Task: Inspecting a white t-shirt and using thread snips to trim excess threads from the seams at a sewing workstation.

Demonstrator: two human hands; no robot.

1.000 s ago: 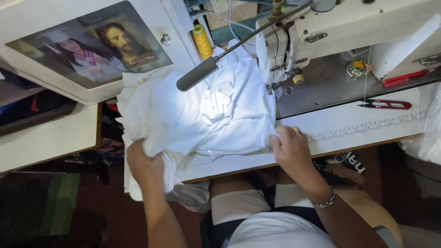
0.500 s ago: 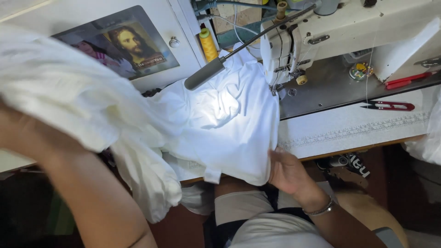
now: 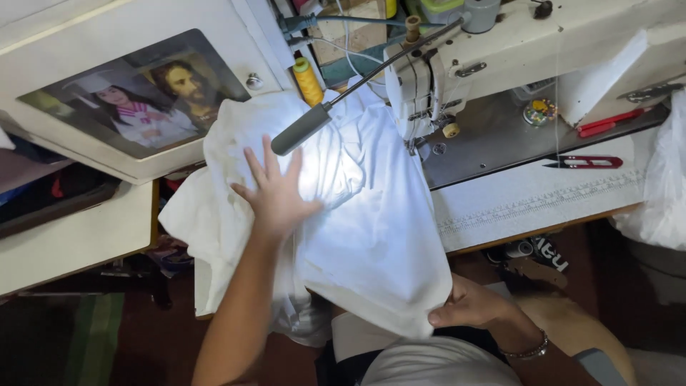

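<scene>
— Where's the white cloth sitting?

— Spread over the left end of the counter, just beside the sewing machine. Its top edge is bunched up near the needle end, and its lower corner hangs off the counter's front edge over the person's lap.

— And the left hand?

— Flat on top of the cloth, fingers spread wide and released, pressing down rather than gripping. It lies right under the lamp, in the bright patch of light.

— The right hand?

— Down at the cloth's lower right corner, below the counter edge. Its fingers are pinched closed on the hem there. There's a bracelet on that wrist.

— What else is around?

— A yellow thread spool stands behind the cloth, near the lamp's arm. A pair of red thread snips lies on the counter to the right, well apart from the cloth. A framed picture sits to the left, its corner touching the bunched cloth. A white plastic bag hangs at the far right edge.
</scene>
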